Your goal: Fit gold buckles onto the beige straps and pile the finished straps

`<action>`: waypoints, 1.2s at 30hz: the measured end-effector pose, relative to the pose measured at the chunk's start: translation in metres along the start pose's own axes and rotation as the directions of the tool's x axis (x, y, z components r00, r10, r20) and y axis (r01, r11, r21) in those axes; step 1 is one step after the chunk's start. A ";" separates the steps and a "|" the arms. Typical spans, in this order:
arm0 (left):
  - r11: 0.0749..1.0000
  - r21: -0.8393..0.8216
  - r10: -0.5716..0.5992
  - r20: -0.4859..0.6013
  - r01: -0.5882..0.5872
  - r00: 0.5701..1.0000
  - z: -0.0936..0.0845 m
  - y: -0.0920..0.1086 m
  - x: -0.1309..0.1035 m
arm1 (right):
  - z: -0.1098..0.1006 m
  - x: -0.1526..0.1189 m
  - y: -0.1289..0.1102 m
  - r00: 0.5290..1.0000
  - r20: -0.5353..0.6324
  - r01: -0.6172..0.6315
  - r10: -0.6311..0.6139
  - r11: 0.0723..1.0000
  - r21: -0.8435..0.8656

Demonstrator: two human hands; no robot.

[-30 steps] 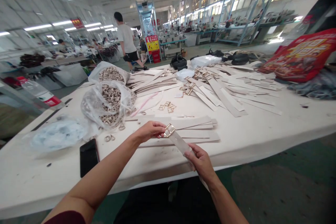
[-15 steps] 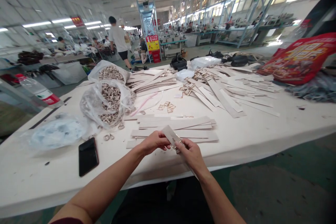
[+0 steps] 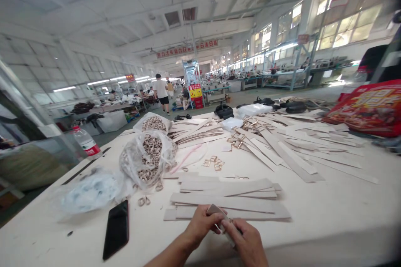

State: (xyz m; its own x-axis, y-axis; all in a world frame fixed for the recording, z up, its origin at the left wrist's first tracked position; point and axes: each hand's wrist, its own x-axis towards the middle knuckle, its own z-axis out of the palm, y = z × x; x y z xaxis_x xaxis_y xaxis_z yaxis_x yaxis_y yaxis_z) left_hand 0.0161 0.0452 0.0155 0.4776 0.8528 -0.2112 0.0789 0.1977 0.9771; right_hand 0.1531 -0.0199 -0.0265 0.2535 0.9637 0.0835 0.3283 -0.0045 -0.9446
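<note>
A beige strap is gripped between both hands in front of the table edge. My left hand closes around its upper end, thumb on top. My right hand pinches the strap lower down, and the fingers cover any buckle there. Just beyond the hands, flat beige strips lie in loose stacks. Farther off are several loose gold-coloured buckles. A spread pile of straps, some with buckles on them, fills the back right.
Left of the strips stand clear plastic bags of small beige loops. A phone, a crumpled plastic bag and a bottle are on the left side. At the right edge sits a red printed bag. A person walks beyond the table.
The view has tilted upward and turned left, so my hands appear lower. Both hands have drawn closer together on the strap, and the buckle seen on it before is now hidden.
</note>
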 end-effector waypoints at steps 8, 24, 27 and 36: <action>0.999 -0.025 0.035 -0.054 -0.036 0.998 0.015 -0.017 -0.004 | 0.002 0.006 0.005 0.998 -0.067 -0.005 0.000 0.997 -0.080; 0.840 -0.421 -0.168 0.396 0.341 0.903 0.007 -0.008 -0.042 | -0.008 -0.014 -0.008 0.984 0.173 0.059 -0.047 0.996 -0.065; 0.880 -0.411 -0.140 0.256 0.239 0.957 0.003 -0.015 -0.047 | -0.007 -0.017 -0.001 0.980 0.199 0.035 -0.010 0.992 -0.124; 0.972 -0.236 -0.034 -0.126 0.004 0.991 -0.013 -0.031 -0.060 | 0.007 -0.021 -0.003 0.863 0.502 -0.111 0.047 0.989 0.099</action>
State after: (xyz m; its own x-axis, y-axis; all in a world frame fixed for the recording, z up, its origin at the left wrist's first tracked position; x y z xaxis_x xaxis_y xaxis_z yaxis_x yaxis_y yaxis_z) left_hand -0.0266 -0.0057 -0.0025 0.3603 0.8997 -0.2464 -0.1278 0.3093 0.9424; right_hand 0.1402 -0.0388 -0.0273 -0.2226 0.9659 -0.1319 0.2068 -0.0854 -0.9747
